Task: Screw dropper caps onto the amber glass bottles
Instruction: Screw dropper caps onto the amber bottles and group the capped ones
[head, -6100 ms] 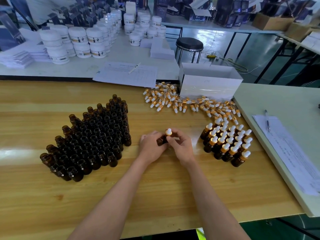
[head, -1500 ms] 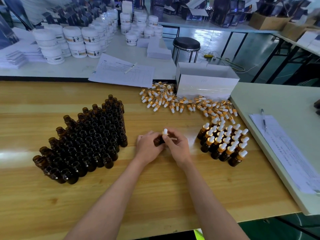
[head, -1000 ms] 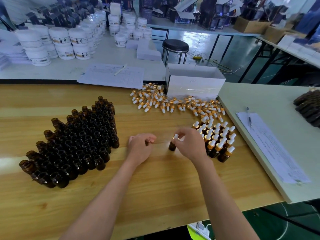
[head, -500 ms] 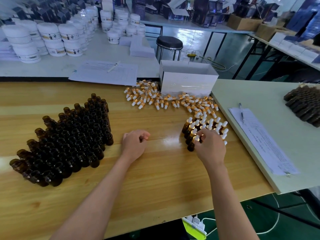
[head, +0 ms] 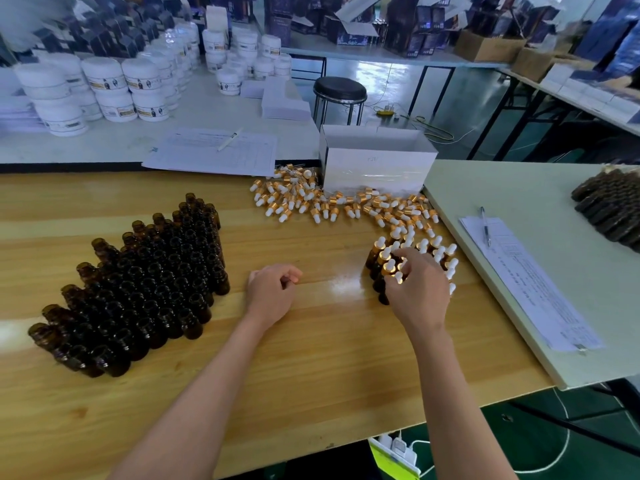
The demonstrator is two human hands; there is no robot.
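Note:
A big block of uncapped amber bottles (head: 149, 282) stands on the left of the wooden table (head: 311, 358). Loose dropper caps (head: 325, 202), gold collars with white bulbs, lie scattered at the back middle. To the right stands a small cluster of capped bottles (head: 429, 247). My right hand (head: 415, 289) is over the cluster's near left corner, with its fingers closed around the cap of a capped bottle (head: 382, 296) standing there. My left hand (head: 273, 292) rests on the table between the two groups, loosely curled, with nothing in it.
A white open box (head: 374, 168) sits behind the caps. On the right, a pale side table (head: 519, 202) carries a paper sheet with a pen (head: 519, 271) and more dark bottles (head: 613, 209). White jars (head: 104, 88) and a form (head: 214, 150) are on the rear table.
My right hand carried the newly capped bottle from the middle to the capped cluster on the right and set it down there. My left hand let go and stayed on the table.

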